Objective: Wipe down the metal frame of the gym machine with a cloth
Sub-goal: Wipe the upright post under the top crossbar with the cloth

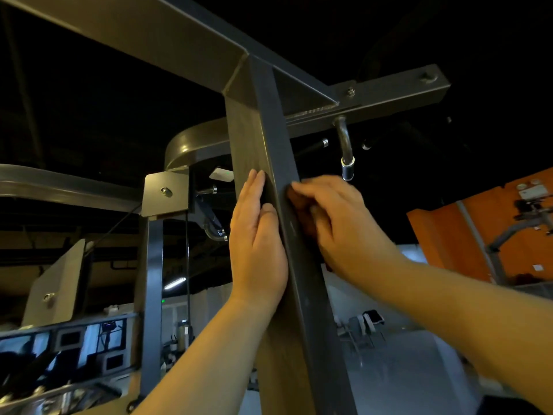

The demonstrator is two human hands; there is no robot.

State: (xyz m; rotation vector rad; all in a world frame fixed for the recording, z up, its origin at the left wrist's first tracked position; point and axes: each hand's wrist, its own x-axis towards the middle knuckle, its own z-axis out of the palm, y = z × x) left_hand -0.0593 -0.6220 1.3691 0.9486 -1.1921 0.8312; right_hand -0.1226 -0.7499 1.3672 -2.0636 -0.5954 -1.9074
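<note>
The scene is dim and the ceiling nearly black. Warm light from the near side puts a soft sheen on the upright post (pixel 257 139). The right hand (pixel 344 226) is slightly blurred, and the cloth (pixel 300 214) under it sinks into shadow. A far strip light (pixel 175 283) glares white. Wide-angle distortion bows the curved bar (pixel 59 181) at the left edge.

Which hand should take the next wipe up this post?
Right, likely: the right hand grips the dark reddish cloth against the dark square metal post; the left hand only lies flat on its other face.
</note>
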